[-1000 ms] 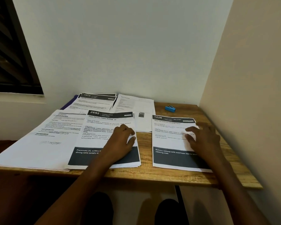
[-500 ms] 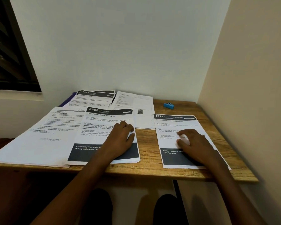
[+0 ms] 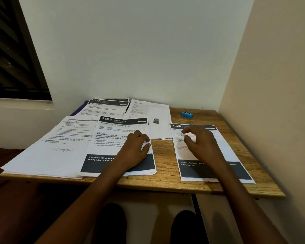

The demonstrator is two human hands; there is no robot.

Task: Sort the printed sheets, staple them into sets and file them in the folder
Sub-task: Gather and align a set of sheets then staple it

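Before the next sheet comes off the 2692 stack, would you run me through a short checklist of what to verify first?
1. Left hand on the 2692 stack, thumb at its right edge: ok.
2. Right hand holds nothing, over the 1228 sheet: ok; whether it touches the paper: cannot tell.
3. 1228 sheet flat on the wooden table, apart from the stack: ok.
4. Blue stapler out on the table's far right: ok.
5. Purple folder free for filing: not ok, the 1573 sheets lie on it.
6. Top sheet separated from the stack: cannot tell.
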